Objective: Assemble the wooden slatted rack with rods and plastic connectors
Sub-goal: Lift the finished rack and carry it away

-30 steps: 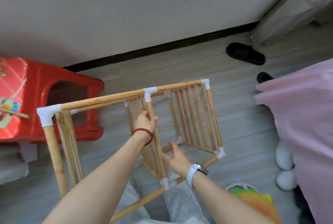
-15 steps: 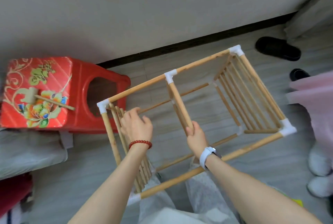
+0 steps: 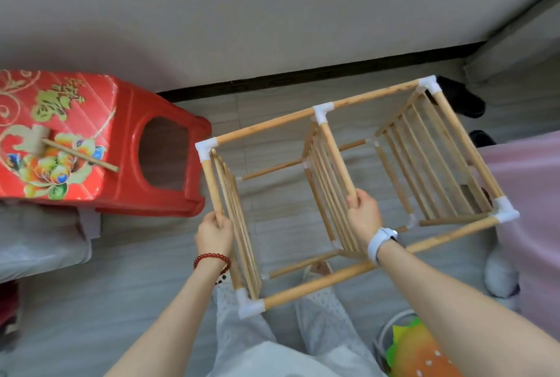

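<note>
The wooden slatted rack (image 3: 375, 98) is held up in front of me, a box frame of rods joined by white plastic connectors (image 3: 323, 111), with three slatted panels inside. My left hand (image 3: 213, 232) grips the left end rod, a red bead bracelet on its wrist. My right hand (image 3: 363, 213) grips the middle cross rod, with a white watch on its wrist. A white corner connector (image 3: 250, 305) sits at the near left corner above my knees.
A red plastic stool (image 3: 127, 146) stands at the left with a small wooden mallet (image 3: 60, 148) lying on top. A black slipper (image 3: 463, 101) lies by the wall behind the rack. Pink bedding (image 3: 530, 210) is at the right, a burger-shaped cushion (image 3: 424, 352) at the bottom right.
The rack has swung round so its long side runs left to right. My left hand moved from the middle rod to the left end rod, and my right hand took hold of the middle rod.
</note>
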`<state>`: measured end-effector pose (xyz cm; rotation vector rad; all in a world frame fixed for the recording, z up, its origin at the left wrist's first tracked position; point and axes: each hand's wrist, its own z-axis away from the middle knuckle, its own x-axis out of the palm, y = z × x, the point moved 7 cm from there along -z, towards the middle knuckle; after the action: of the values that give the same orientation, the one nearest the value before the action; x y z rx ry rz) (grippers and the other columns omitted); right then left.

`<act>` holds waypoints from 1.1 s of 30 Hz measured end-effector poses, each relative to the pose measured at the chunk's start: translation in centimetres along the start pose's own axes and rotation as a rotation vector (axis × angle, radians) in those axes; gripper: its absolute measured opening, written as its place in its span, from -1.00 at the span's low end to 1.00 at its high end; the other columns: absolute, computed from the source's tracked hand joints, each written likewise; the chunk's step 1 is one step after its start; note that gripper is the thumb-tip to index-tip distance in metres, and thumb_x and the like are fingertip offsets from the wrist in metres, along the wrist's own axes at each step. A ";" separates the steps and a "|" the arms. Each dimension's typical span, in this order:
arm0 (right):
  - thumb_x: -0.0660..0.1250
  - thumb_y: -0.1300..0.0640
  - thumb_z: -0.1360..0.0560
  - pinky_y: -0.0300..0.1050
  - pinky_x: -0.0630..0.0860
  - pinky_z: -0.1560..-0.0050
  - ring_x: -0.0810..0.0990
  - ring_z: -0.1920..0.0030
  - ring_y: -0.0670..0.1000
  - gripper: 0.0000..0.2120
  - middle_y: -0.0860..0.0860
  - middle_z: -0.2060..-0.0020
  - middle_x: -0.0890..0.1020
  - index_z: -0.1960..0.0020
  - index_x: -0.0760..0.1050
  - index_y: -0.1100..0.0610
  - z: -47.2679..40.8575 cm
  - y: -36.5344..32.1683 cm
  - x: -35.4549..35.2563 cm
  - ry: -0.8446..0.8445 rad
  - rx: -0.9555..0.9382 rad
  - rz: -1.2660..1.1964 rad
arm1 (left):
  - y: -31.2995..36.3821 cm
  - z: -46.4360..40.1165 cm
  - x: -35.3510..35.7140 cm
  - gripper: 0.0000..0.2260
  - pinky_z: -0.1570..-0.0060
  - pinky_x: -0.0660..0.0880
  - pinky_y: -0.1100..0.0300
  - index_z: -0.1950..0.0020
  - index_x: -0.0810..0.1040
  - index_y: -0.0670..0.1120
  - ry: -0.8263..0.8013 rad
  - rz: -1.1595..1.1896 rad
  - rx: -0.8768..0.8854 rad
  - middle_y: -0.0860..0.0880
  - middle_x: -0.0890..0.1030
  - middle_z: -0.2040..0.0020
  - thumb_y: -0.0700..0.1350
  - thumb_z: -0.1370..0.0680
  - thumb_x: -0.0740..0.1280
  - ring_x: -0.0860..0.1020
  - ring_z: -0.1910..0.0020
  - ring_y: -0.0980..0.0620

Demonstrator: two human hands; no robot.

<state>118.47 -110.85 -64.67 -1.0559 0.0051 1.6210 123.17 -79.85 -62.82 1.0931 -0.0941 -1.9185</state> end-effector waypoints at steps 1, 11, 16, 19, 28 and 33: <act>0.12 0.31 -0.57 0.04 0.36 0.13 0.50 0.02 0.32 -0.80 0.34 0.06 0.54 -0.06 0.46 0.39 -0.5 -0.2 -0.8 0.017 0.000 0.020 | 1.5 0.7 -0.8 -0.90 0.10 0.44 0.09 0.01 0.51 -0.11 0.002 0.031 0.058 -0.08 0.60 0.24 -0.19 -0.54 0.22 0.57 0.09 -0.18; 0.06 0.34 -0.58 -0.02 0.43 -0.05 0.49 -0.11 0.22 -0.69 0.25 -0.10 0.53 -0.28 0.38 0.36 -1.7 -1.2 -0.8 -0.285 0.164 -0.122 | 14.7 5.6 -3.9 -0.90 0.40 0.33 0.38 0.07 0.49 -0.04 0.009 0.156 0.371 0.08 0.49 0.44 -0.15 -0.45 0.35 0.47 0.41 0.17; 0.09 0.29 -0.60 -0.18 0.43 0.00 0.48 -0.11 0.10 -0.61 0.19 -0.28 0.45 -0.42 0.27 0.27 -0.8 -1.0 -0.1 -0.417 0.199 -0.166 | 17.8 6.6 -1.4 -0.83 0.33 0.45 0.32 0.01 0.42 0.02 -0.051 0.091 0.410 0.07 0.53 0.31 -0.10 -0.47 0.36 0.53 0.32 0.18; 0.06 0.23 -0.63 -0.04 0.46 -0.09 0.56 0.01 0.10 -0.68 0.22 -0.22 0.52 -0.34 0.36 0.27 0.6 -1.3 -0.8 -0.395 0.201 -0.342 | 18.3 7.5 2.0 -0.84 0.12 0.55 0.08 0.00 0.44 0.01 -0.110 -0.041 0.437 0.01 0.58 0.19 -0.07 -0.47 0.35 0.57 0.17 0.00; -0.03 0.29 -0.62 -0.18 0.35 0.31 0.45 0.35 0.03 -0.68 0.10 0.28 0.52 -0.29 0.34 0.35 4.3 4.7 -4.6 -0.330 0.435 -0.532 | 18.4 10.7 11.9 -0.77 0.11 0.53 0.02 -0.12 0.38 -0.06 -0.158 -0.358 0.559 -0.08 0.62 0.10 -0.01 -0.53 0.30 0.58 0.10 -0.14; -0.01 0.28 -0.61 -0.17 0.44 0.23 0.49 0.31 0.03 -0.70 0.15 0.15 0.54 -0.26 0.38 0.30 3.1 5.9 -6.0 -0.286 0.415 -0.594 | 18.2 12.1 14.5 -0.75 0.12 0.53 0.02 -0.13 0.33 -0.10 -0.188 -0.362 0.567 -0.10 0.60 0.06 -0.03 -0.54 0.29 0.58 0.09 -0.15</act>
<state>111.63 -116.02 -62.03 -0.4377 -0.1447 1.1435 123.53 -105.40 -56.61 1.3590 -0.6126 -2.3984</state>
